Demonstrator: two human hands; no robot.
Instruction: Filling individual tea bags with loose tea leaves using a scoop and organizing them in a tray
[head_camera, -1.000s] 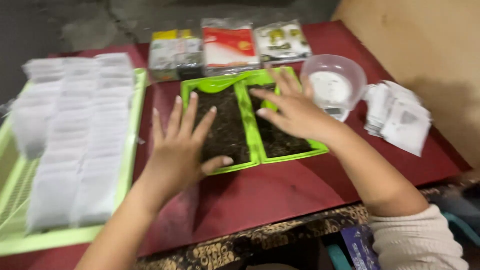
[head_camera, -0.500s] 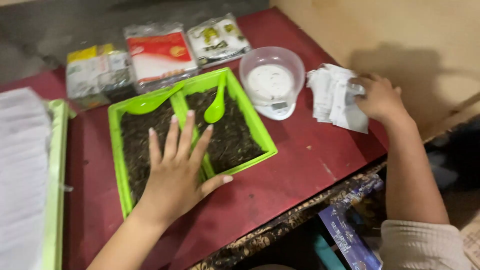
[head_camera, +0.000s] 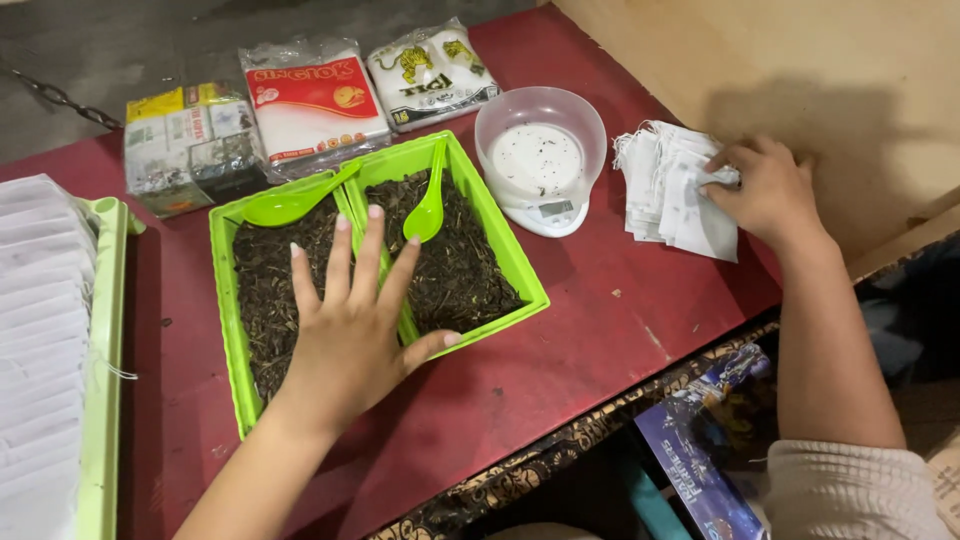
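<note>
Two green trays (head_camera: 228, 300) of dark loose tea, two green spoons (head_camera: 428, 208), left hand (head_camera: 350, 330) fingers spread flat on both trays, right hand (head_camera: 768, 190) fingers pinching one white sachet (head_camera: 700, 215) from the pile, one scale bowl (head_camera: 540, 150), red tabletop (head_camera: 600, 330).

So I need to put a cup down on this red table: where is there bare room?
Bare red table lies in front of the green trays, toward the white paper sachets. The back edge is crowded with packets and the scale bowl.

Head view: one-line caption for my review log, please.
Left hand rests flat on green trays of loose tea; right hand touches the stack of white paper bags beside a small scale.
</note>
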